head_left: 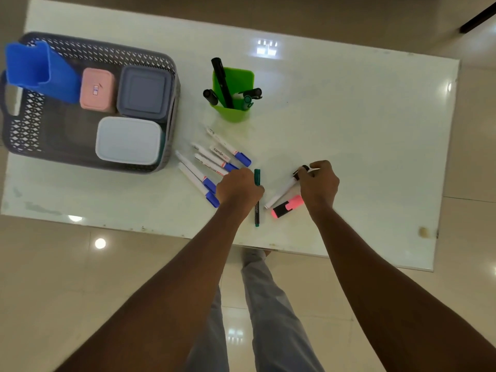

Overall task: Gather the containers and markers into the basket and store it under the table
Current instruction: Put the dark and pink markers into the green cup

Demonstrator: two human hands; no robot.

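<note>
A dark grey basket (24,122) stands at the table's left end and holds a blue cup (35,68), a pink box (97,88), a grey box (145,92) and a white box (128,139). A green cup (233,89) with several markers stands mid-table. Several white markers with blue caps (209,159) lie in front of it. My left hand (237,187) grips a green marker (257,210). My right hand (319,183) grips a white marker with a black cap (281,193). A pink highlighter (287,206) lies beside that hand.
The white table (349,124) stands on a glossy tiled floor (67,277). Its near edge runs just in front of my legs (263,304). A dark bar (477,18) shows at the top right corner.
</note>
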